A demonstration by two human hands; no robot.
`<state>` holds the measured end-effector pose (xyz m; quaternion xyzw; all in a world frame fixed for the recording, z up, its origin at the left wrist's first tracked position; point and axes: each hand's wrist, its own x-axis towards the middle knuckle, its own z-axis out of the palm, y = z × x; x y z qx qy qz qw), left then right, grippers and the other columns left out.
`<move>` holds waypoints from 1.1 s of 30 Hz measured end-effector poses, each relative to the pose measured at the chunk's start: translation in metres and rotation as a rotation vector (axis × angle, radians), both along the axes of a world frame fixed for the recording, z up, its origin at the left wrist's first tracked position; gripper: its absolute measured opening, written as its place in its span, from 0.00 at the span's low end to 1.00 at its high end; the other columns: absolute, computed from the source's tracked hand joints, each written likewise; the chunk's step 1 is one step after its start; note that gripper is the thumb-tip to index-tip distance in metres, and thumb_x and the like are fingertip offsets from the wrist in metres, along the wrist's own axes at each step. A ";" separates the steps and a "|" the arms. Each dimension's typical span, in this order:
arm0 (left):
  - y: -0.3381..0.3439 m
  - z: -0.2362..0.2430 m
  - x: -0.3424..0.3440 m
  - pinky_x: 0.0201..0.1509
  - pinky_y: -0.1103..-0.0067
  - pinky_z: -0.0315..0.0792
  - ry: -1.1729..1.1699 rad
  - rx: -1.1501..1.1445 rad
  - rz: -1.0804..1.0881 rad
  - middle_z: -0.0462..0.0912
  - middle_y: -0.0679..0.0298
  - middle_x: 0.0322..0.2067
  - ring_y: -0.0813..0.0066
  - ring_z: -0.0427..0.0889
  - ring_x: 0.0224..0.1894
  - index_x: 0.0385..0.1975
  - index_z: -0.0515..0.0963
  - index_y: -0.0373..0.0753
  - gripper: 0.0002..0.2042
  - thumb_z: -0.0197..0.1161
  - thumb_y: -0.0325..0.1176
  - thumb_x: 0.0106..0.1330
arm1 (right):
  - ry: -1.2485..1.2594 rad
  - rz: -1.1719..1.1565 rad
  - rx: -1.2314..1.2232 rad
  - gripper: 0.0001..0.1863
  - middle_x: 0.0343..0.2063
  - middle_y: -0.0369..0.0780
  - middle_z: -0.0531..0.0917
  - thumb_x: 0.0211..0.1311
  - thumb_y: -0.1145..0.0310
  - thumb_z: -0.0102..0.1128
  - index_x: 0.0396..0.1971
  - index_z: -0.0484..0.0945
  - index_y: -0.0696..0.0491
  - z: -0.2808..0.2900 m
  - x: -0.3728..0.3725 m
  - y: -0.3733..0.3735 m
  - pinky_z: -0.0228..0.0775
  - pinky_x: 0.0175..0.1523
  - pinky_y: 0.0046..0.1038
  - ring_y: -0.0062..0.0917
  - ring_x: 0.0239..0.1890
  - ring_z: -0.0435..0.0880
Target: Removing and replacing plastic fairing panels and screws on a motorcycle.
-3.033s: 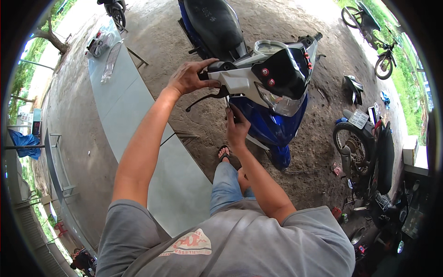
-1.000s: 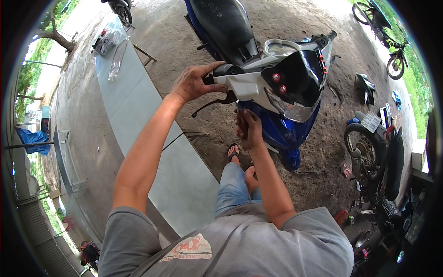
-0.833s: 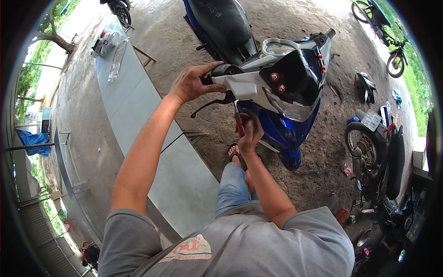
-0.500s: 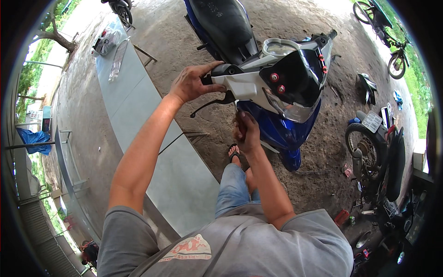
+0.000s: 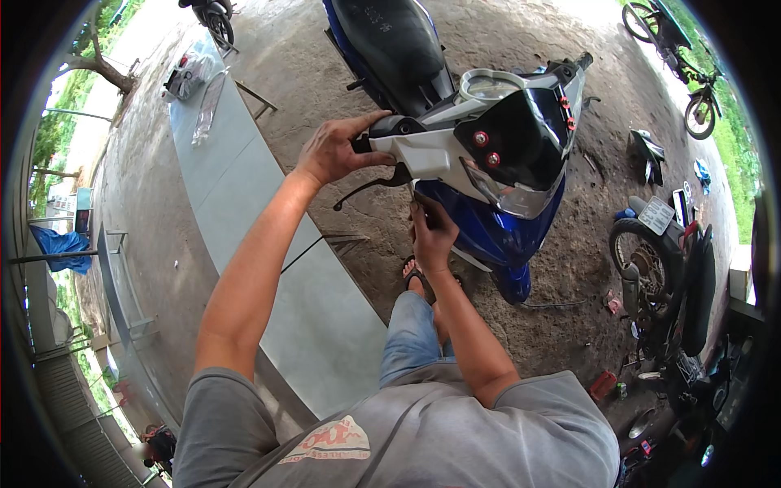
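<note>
A blue and white motorbike [image 5: 504, 236] stands in front of me, its handlebar cover [image 5: 427, 154] turned toward me. My left hand [image 5: 329, 153] is wrapped round the handlebar end [image 5: 397, 126], thumb along the near side and fingers over the far side. Beneath it a black brake lever [image 5: 362, 189] sticks out to the left. Just below the white cover, my right hand [image 5: 434, 237] is closed on what looks like a screwdriver [image 5: 413, 187]. Its thin shaft points up at the cover's underside, while most of the handle is hidden in my fingers.
A long tiled bench [image 5: 317, 325] runs along my left, with plastic-wrapped parts [image 5: 185, 81] at its far end. At right lies a partly dismantled motorbike [image 5: 651, 260] among loose parts. A black and white panel [image 5: 647, 154] rests on the dirt floor.
My right hand has turned slightly around the screwdriver, its fingers now more upright, and shifted a little left. The left hand keeps its hold, and the handlebar cover has moved slightly left.
</note>
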<state>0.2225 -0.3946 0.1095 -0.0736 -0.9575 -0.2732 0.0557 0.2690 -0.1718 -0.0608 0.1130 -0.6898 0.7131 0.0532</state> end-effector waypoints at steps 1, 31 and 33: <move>0.000 -0.001 0.000 0.54 0.69 0.78 0.007 -0.013 -0.006 0.87 0.52 0.47 0.56 0.88 0.47 0.65 0.75 0.44 0.38 0.78 0.51 0.54 | -0.403 0.225 -0.353 0.15 0.26 0.35 0.82 0.72 0.56 0.61 0.44 0.81 0.53 0.001 -0.005 0.008 0.60 0.17 0.21 0.17 0.13 0.71; -0.002 -0.004 -0.004 0.51 0.69 0.80 0.012 0.038 -0.015 0.87 0.51 0.46 0.55 0.88 0.45 0.62 0.77 0.42 0.37 0.79 0.51 0.51 | -0.088 -0.019 -0.186 0.18 0.29 0.40 0.85 0.75 0.57 0.57 0.46 0.80 0.58 0.012 0.004 -0.003 0.65 0.21 0.23 0.20 0.17 0.76; -0.002 -0.005 -0.004 0.51 0.69 0.80 0.010 0.046 -0.013 0.87 0.52 0.46 0.55 0.88 0.45 0.62 0.77 0.43 0.38 0.79 0.52 0.51 | 0.190 -0.050 0.123 0.16 0.28 0.40 0.85 0.74 0.58 0.60 0.46 0.80 0.58 0.010 -0.006 0.001 0.65 0.21 0.23 0.20 0.16 0.76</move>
